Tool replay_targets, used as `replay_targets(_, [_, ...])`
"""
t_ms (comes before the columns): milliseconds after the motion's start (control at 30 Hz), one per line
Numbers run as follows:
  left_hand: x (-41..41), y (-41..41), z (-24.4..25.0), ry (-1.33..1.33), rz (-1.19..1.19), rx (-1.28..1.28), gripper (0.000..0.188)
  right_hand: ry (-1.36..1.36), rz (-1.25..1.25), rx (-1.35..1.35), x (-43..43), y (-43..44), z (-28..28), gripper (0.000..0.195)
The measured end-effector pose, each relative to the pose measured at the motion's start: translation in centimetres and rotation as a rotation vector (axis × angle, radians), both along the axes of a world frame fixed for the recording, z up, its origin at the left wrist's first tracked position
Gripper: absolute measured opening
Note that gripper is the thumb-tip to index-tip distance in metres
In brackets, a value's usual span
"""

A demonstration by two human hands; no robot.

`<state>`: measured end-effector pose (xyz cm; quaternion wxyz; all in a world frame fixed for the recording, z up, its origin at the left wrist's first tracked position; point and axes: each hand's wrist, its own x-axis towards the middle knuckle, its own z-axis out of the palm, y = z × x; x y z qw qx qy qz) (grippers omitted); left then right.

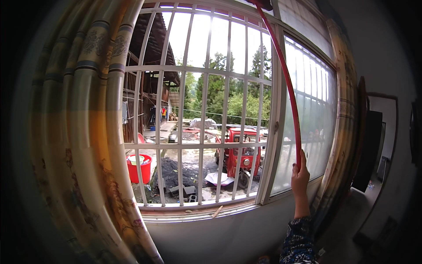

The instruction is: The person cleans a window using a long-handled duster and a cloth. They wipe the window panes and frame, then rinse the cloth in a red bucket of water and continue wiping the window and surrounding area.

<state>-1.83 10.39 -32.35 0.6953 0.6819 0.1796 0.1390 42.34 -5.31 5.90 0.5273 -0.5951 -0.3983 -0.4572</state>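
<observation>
My right hand (300, 176) is wrapped around the lower end of a long red pole (287, 74). The pole rises along the window frame, and its dark head (263, 4), perhaps a broom's, is cut off by the top edge of the view. Behind the hand is a sliding window pane (306, 109) in a pale frame. To its left, white window bars (203, 107) cross the opened side. My left hand is out of view.
Patterned curtains (87, 109) hang at the left, with another curtain (346, 109) at the right. A small stick (217, 211) lies on the window sill (197, 216). Outside stand a red three-wheeler (242, 151) and a red tub (140, 169). A doorway (390, 132) is at far right.
</observation>
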Motion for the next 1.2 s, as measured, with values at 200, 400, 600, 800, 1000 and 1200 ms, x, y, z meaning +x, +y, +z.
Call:
replay_targets(200, [4.3,-6.2,0.0,0.028,-0.033,-0.033,0.058,0.051,0.123,-0.053,-2.9,-12.3,-4.0,0.061])
replay_targets(400, [12.0,-15.8,0.2,0.037,-0.123,-0.105,0.057,0.205,0.183,-0.203,-3.1,-25.6,-3.1,0.061])
replay_targets(600, [21.5,-25.6,6.1,-0.013,-0.309,0.009,0.058,0.444,0.429,-0.142,-2.9,-32.6,-12.5,0.056])
replay_targets(800, [27.7,-29.0,17.2,-0.306,-0.243,0.146,0.059,0.584,0.793,-0.04,-0.8,-32.9,-14.4,0.056])
replay_targets(1000, [29.7,-31.0,17.6,-0.353,-0.234,0.116,0.061,0.668,0.962,0.001,-0.7,-33.2,-12.3,0.052])
replay_targets(1200, [27.3,-28.8,12.9,-0.228,-0.139,0.082,0.059,0.698,1.016,0.018,-0.3,-31.7,-10.8,0.054])
